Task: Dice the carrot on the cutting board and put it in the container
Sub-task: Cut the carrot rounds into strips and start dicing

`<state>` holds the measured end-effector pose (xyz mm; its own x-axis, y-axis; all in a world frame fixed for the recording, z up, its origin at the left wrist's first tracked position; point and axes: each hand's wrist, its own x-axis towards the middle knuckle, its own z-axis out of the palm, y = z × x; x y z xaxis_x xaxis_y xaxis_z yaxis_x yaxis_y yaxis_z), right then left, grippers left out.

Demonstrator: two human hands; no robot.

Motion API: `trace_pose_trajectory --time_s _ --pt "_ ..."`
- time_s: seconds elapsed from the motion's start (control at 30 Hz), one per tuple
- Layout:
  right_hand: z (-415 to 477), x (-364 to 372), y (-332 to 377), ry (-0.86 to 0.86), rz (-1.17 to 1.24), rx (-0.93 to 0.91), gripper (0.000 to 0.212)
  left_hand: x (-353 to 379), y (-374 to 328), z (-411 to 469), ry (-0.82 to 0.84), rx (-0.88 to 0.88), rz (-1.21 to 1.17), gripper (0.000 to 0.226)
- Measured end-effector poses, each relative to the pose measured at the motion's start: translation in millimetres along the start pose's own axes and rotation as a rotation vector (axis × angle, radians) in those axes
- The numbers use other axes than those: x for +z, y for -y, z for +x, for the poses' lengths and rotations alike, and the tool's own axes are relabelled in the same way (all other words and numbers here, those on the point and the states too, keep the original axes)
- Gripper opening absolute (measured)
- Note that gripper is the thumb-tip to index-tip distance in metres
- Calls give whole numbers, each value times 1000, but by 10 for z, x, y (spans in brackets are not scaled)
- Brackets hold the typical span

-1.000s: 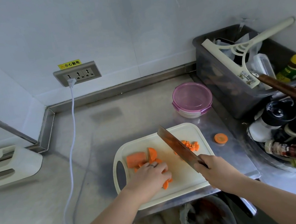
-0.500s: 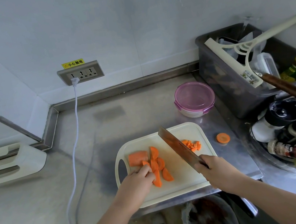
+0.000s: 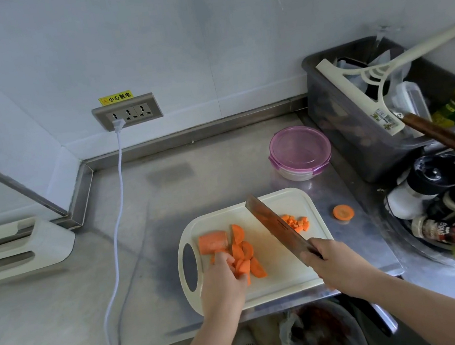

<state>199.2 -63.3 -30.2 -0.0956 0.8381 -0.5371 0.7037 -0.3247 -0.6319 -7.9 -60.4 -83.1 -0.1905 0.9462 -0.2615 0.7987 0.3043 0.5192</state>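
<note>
Right hand [image 3: 333,262] grips cleaver [image 3: 273,221]; steel corner counter [image 3: 65,309].

Soft, even, cool-toned light fills the scene. It is bright on the white wall [image 3: 203,45] and duller on the steel counter [image 3: 65,309], which returns a hazy sheen rather than hard glare. A blurred-edged shadow lies on the counter just left of the cutting board [image 3: 292,276]. The space below the counter's front edge is dim. Wide-angle distortion bows wall seams and the counter rim near the frame edges, and fine detail is slightly soft throughout.
</note>
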Motion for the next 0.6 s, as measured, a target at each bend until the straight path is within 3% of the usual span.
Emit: trace_pose_trajectory --time_s 0.3,0.43,0.6 --pt "-59 -105 -45 -30 86 28 25 26 -342 30 111 -25 -293 24" --pt "-75 -123 -81 -37 60 35 28 213 -511 80 76 52 -94 11" --pt "-90 -131 -113 -37 52 31 28 174 -490 84 56 183 222 19"
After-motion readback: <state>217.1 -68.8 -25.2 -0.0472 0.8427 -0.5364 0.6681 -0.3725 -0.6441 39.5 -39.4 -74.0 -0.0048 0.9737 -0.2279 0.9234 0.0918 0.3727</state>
